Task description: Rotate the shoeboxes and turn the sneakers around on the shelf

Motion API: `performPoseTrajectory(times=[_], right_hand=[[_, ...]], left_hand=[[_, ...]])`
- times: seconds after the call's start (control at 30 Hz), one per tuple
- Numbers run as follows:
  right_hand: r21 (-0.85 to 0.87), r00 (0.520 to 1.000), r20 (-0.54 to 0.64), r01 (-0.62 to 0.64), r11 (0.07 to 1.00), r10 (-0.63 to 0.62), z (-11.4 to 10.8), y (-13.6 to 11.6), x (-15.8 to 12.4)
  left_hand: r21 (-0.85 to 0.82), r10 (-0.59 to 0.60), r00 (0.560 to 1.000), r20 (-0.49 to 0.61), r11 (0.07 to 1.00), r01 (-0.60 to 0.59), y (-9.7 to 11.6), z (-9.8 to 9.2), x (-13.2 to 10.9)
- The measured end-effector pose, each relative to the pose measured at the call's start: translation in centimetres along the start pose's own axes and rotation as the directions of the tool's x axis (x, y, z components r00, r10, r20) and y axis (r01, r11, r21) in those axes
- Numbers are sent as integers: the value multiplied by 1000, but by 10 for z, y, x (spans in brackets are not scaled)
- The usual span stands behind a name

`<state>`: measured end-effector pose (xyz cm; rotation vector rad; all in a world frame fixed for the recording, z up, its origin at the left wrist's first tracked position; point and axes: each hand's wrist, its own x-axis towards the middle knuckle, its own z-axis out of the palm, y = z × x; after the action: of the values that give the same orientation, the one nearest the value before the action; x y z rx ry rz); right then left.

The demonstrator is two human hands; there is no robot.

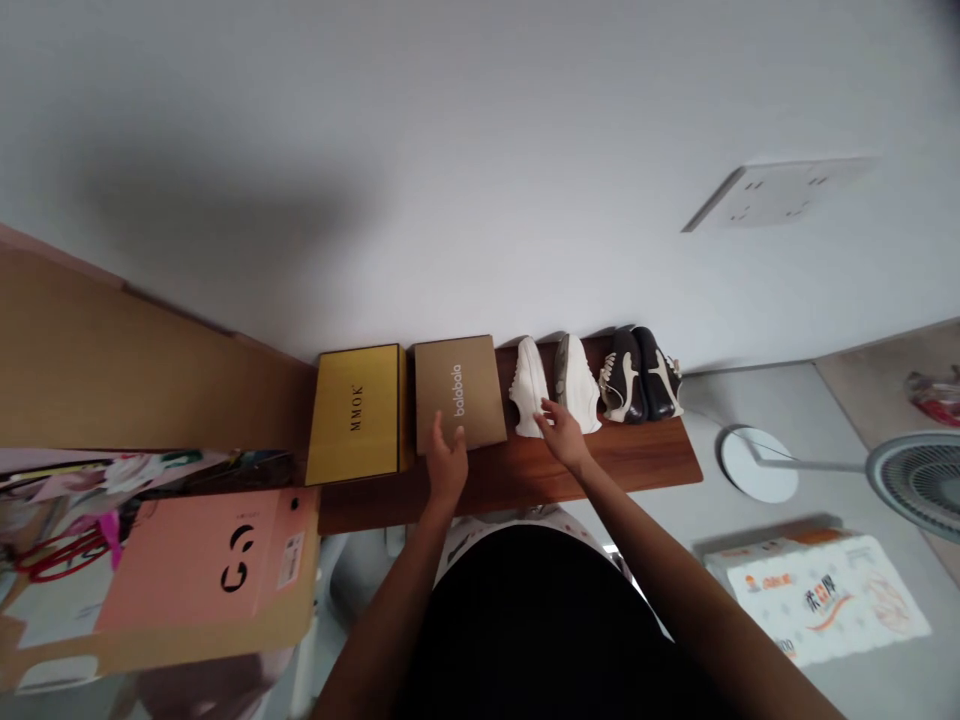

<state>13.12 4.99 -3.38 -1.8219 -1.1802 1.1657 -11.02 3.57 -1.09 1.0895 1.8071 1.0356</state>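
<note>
My left hand (447, 462) lies with fingers spread on the near edge of a brown shoebox marked "balabala" (461, 388) on a wooden shelf (600, 460). My right hand (562, 430) reaches to the heels of a pair of white sneakers (555, 385) next to the box, fingers open and touching the left one. A yellow box marked "MMOK" (356, 412) sits left of the brown box. A pair of dark shoes with white laces (641, 375) stands at the shelf's right end.
A white wall rises behind the shelf, with a socket plate (780, 192). Cardboard and a pink box (202, 560) are stacked at left. On the floor at right stand a fan (919, 480) with its round base (757, 463) and a printed package (825, 598).
</note>
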Motion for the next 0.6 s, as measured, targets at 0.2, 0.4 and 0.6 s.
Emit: performPoseTrajectory(times=[0.2, 0.4, 0.6], right_hand=[[-172, 970, -243, -41, 984, -2, -75, 51, -2], [-194, 993, -76, -100, 976, 87, -87, 79, 22], [-149, 982, 107, -137, 979, 154, -91, 89, 47]], left_hand=[[-165, -135, 894, 427, 960, 224, 10, 97, -30], [160, -233, 918, 320, 969, 190, -5, 149, -21], [261, -240, 893, 380, 954, 146, -12, 155, -10]])
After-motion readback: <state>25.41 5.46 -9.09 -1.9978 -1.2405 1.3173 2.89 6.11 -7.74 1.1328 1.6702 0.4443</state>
